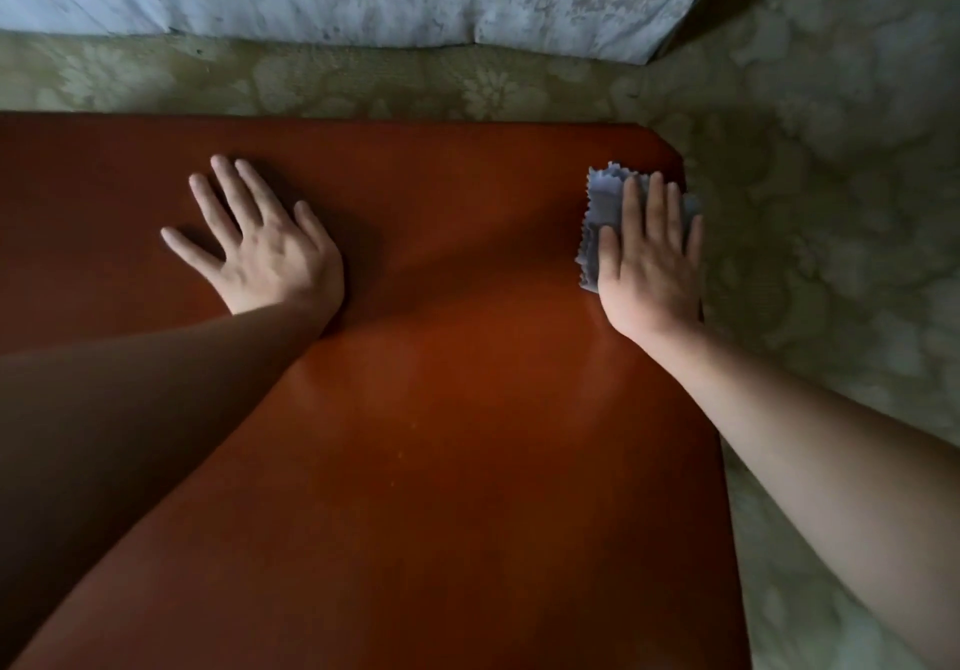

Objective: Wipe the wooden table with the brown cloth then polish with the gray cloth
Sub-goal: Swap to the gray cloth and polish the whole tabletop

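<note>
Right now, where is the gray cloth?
In the head view, the gray cloth lies under the flat right hand at the table's far right corner.

The glossy reddish-brown wooden table carries a gray cloth near its far right corner, pressed flat under the right hand, while the left hand rests palm-down, fingers spread, directly on the wood.

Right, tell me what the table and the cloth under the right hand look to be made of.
Table: looks like wood with a smooth reddish-brown varnish; it throws a soft sheen, and no grain shows clearly. Cloth: gray, thin woven fabric, possibly microfibre, with zigzag pinked edges, lying flat under the right hand.
</note>
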Demonstrator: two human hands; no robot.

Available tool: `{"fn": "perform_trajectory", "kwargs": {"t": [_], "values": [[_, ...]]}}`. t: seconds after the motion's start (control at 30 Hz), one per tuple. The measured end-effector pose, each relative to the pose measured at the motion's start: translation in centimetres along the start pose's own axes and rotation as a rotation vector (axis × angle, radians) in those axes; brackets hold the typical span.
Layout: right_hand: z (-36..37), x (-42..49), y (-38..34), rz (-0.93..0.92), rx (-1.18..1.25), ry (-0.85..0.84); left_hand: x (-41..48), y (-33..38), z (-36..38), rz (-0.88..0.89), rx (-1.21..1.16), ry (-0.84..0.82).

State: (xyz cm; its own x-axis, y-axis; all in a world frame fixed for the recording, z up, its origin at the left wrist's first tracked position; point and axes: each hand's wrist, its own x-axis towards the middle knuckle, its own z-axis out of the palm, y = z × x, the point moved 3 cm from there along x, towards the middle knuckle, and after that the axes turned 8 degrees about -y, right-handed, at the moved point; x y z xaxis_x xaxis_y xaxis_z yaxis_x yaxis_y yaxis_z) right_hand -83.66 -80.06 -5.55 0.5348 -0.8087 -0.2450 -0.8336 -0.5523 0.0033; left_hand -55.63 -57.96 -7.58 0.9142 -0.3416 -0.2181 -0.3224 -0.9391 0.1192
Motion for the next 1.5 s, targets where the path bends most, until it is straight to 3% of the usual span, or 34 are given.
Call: {"fn": "perform_trajectory", "kwargs": {"t": [0.17, 0.4, 0.77, 1.03, 1.3, 1.43, 1.5], "values": [[1.3, -5.8, -6.3, -0.134, -0.012, -0.018, -0.1, -0.4, -0.6, 0.061, -0.102, -0.053], [4.1, -15.2, -14.1, -0.414, -0.078, -0.068, -4.2, -4.6, -0.5, 0.468, -0.196, -0.137], [8.4, -33.4, -17.2, -0.622, -0.077, -0.187, -17.5, -12.1, 1.4, 0.477, 0.000, -0.235], [10.6, -40.8, -9.8, -0.588, -0.037, -0.192, -28.5, -15.4, 3.1, 0.375, -0.004, -0.324], [10.6, -42.5, 7.1, -0.291, -0.058, -0.135, -39.8, -9.5, 6.0, 0.436, 0.034, -0.316], [10.8, -42.8, 8.7, -0.216, 0.017, -0.124, -44.9, -5.2, 7.2, 0.528, -0.045, -0.343], [10.2, -42.6, 8.9, -0.216, 0.173, -0.106, -47.7, -3.9, 7.7, 0.511, -0.109, -0.359]]}}
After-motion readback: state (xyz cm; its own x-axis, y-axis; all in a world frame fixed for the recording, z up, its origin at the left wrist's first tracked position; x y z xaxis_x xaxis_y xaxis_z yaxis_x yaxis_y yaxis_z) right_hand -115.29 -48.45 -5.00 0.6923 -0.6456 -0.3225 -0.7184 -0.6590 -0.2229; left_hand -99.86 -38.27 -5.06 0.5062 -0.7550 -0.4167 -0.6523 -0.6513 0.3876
